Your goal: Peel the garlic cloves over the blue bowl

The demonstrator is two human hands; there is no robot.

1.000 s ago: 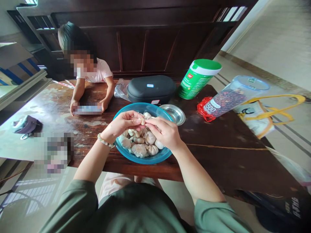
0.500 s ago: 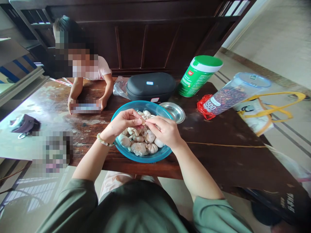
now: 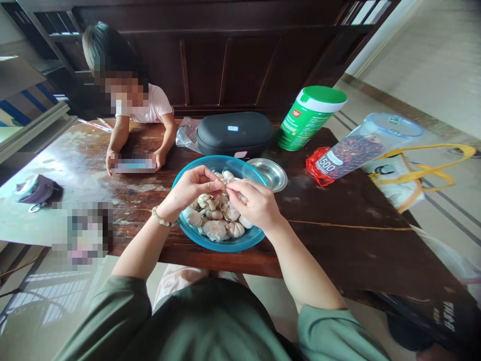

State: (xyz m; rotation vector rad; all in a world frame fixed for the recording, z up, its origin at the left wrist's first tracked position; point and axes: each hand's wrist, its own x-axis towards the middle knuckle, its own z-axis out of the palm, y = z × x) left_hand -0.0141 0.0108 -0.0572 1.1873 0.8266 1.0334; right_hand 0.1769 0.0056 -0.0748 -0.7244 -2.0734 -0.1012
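My left hand (image 3: 193,188) and my right hand (image 3: 255,202) hover over a turquoise plastic bowl (image 3: 212,245), their fingertips meeting on a small garlic clove (image 3: 221,184). The clove is mostly hidden by my fingers. Below them, several whole and part-peeled garlic bulbs (image 3: 216,229) fill the bowl. A beaded bracelet (image 3: 161,217) circles my left wrist.
A dark wooden table (image 3: 338,250) carries a black zip case (image 3: 235,134), steel dish (image 3: 272,174), green canister (image 3: 310,118), and clear jar (image 3: 356,150) on a red bag (image 3: 319,168). Across it, a seated person (image 3: 139,108) has both hands on a blurred object (image 3: 133,166).
My fingertips have shifted slightly on the clove, and both hands remain over the bowl. The view has moved a little, with the table's contents sitting slightly differently in the frame.
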